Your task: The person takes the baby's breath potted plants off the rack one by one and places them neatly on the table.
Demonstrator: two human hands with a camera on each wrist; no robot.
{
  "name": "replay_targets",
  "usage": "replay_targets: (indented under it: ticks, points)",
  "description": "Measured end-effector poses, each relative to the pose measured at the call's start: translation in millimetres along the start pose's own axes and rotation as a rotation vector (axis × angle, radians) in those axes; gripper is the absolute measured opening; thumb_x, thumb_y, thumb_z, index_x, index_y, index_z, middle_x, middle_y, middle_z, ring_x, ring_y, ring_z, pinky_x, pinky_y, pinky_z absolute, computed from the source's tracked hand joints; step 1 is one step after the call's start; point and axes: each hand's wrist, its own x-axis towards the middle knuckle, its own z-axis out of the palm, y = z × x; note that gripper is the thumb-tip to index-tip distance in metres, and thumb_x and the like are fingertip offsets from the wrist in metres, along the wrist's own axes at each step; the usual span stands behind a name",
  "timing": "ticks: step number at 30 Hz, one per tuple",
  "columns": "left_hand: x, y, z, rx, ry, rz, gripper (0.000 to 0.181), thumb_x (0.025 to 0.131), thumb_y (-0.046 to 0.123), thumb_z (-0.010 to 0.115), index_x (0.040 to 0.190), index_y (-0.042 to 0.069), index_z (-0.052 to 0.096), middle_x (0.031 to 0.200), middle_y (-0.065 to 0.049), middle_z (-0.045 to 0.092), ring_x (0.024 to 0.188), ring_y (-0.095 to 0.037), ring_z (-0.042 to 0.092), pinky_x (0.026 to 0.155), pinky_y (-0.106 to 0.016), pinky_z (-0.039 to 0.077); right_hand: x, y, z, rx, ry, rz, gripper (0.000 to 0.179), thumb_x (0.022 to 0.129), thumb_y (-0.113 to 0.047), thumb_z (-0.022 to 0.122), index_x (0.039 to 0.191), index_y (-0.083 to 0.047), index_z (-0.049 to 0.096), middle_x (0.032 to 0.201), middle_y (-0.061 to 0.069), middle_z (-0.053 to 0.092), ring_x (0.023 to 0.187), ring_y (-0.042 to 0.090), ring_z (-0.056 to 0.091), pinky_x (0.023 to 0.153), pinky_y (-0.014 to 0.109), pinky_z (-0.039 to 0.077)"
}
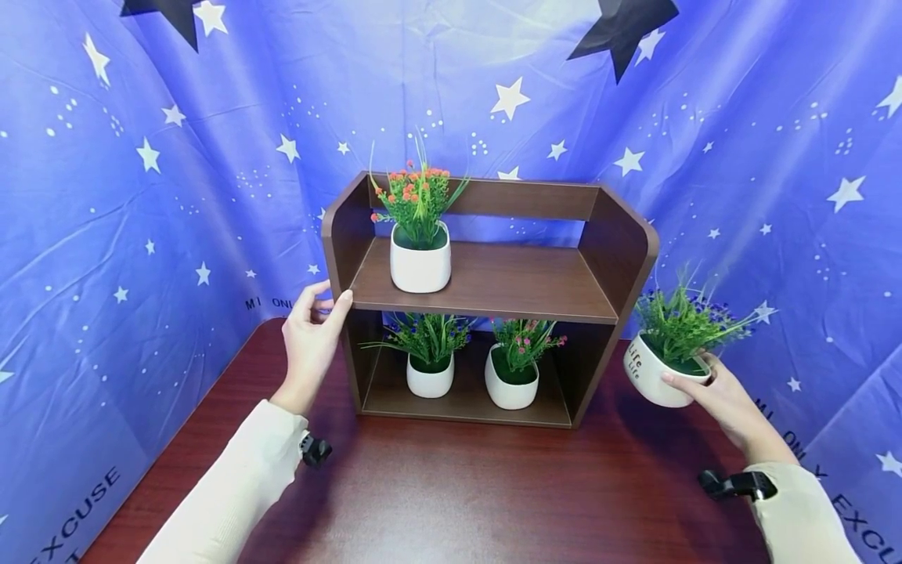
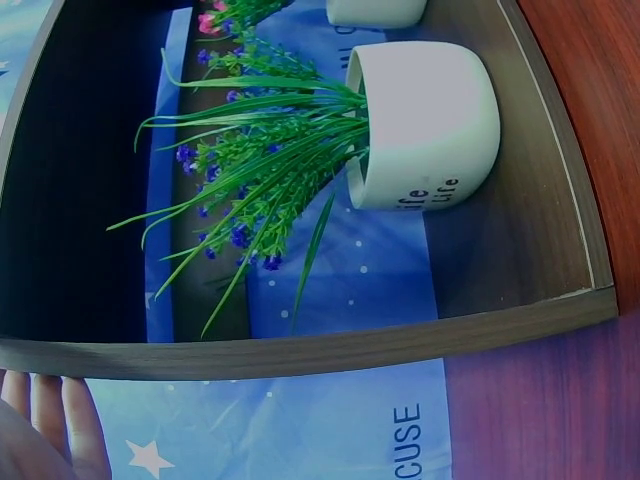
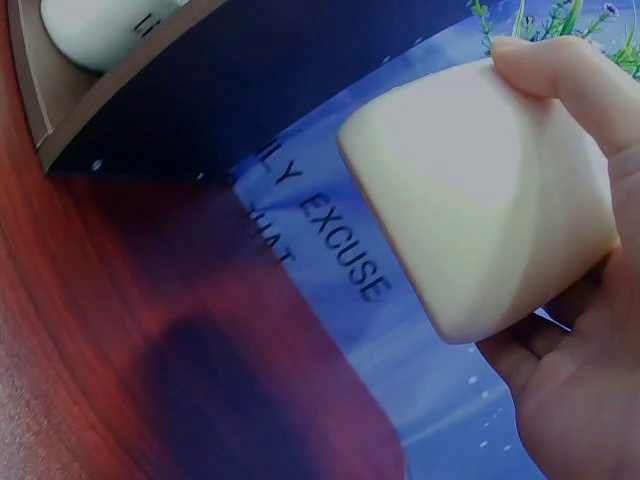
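Observation:
A brown two-tier wooden shelf stands on the table. My left hand holds its left side panel, thumb across the front edge and fingers against the outer face. To the right of the shelf, my right hand grips a white flowerpot with blue-flowered greenery, raised over the table and slightly tilted. Its thumb lies at the rim. An orange-flowered potted plant sits on the upper tier, toward the left. Below it are a blue-flowered potted plant and a pink-flowered potted plant.
The dark red table extends in front of the shelf. A blue star-patterned curtain hangs close behind and along both sides. Dark shadow falls on the tabletop under the raised pot.

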Motion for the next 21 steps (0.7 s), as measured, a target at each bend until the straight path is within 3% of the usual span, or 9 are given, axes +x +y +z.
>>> replay_targets:
  ticks: [2, 4, 6, 8, 15, 20, 21]
  points:
    - [0.0, 0.5, -0.4, -0.003, -0.001, 0.003, 0.038, 0.088, 0.039, 0.078, 0.117, 0.017, 0.072, 0.088, -0.003, 0.069, 0.074, -0.011, 0.059, 0.062, -0.019, 0.048, 2.1, 3, 3, -0.001, -0.006, 0.003, 0.078, 0.098, -0.026, 0.066, 0.15, 0.011, 0.022, 0.115, -0.014, 0.057, 0.104, -0.01, 0.046, 0.081, 0.007, 0.036]
    - [-0.2, 0.6, -0.5, 0.0, -0.001, 0.005, 0.038, 0.088, 0.039, 0.078, 0.117, 0.016, 0.072, 0.088, -0.003, 0.068, 0.074, -0.011, 0.059, 0.062, -0.019, 0.047, 4.3, 6, 5, -0.015, -0.008, 0.014, 0.079, 0.097, -0.027, 0.066, 0.15, 0.012, 0.021, 0.124, 0.002, 0.057, 0.104, -0.009, 0.045, 0.081, 0.008, 0.036]
    - [0.0, 0.4, -0.5, 0.004, -0.001, 0.007, 0.038, 0.088, 0.039, 0.078, 0.118, 0.016, 0.072, 0.088, -0.003, 0.068, 0.074, -0.011, 0.058, 0.063, -0.019, 0.047, 7.2, 9, 7, -0.037, -0.015, 0.034, 0.084, 0.097, -0.03, 0.066, 0.152, 0.011, 0.018, 0.134, 0.018, 0.05, 0.105, -0.007, 0.043, 0.079, 0.008, 0.037]
    - [0.1, 0.0, -0.6, 0.006, -0.001, 0.006, 0.038, 0.088, 0.039, 0.078, 0.118, 0.016, 0.072, 0.088, -0.003, 0.068, 0.074, -0.011, 0.058, 0.063, -0.019, 0.047, 10.9, 13, 10, -0.046, -0.017, 0.047, 0.087, 0.097, -0.032, 0.067, 0.153, 0.011, 0.015, 0.141, 0.026, 0.042, 0.106, -0.007, 0.041, 0.079, 0.008, 0.037]
    - [0.2, 0.6, -1.3, 0.004, 0.001, 0.006, 0.037, 0.088, 0.038, 0.078, 0.117, 0.016, 0.072, 0.089, -0.004, 0.069, 0.073, -0.011, 0.058, 0.064, -0.02, 0.047, 21.3, 32, 19, -0.016, -0.005, 0.048, 0.079, 0.096, -0.026, 0.068, 0.15, 0.01, 0.024, 0.126, 0.008, 0.053, 0.1, -0.011, 0.047, 0.08, 0.011, 0.04]
    - [0.0, 2.6, -1.5, -0.006, -0.005, 0.011, 0.037, 0.088, 0.038, 0.079, 0.116, 0.015, 0.072, 0.088, -0.006, 0.068, 0.073, -0.012, 0.058, 0.065, -0.02, 0.047, 14.4, 40, 21, -0.028, -0.013, 0.065, 0.08, 0.096, -0.027, 0.069, 0.149, 0.012, 0.023, 0.13, 0.019, 0.05, 0.099, -0.011, 0.045, 0.08, 0.01, 0.037]
    - [0.2, 3.1, -1.6, -0.008, -0.006, 0.012, 0.037, 0.087, 0.038, 0.079, 0.116, 0.015, 0.072, 0.088, -0.006, 0.068, 0.073, -0.012, 0.058, 0.065, -0.021, 0.047, 12.3, 41, 21, -0.022, -0.014, 0.064, 0.08, 0.096, -0.026, 0.069, 0.149, 0.012, 0.023, 0.13, 0.017, 0.05, 0.099, -0.011, 0.045, 0.08, 0.009, 0.037]
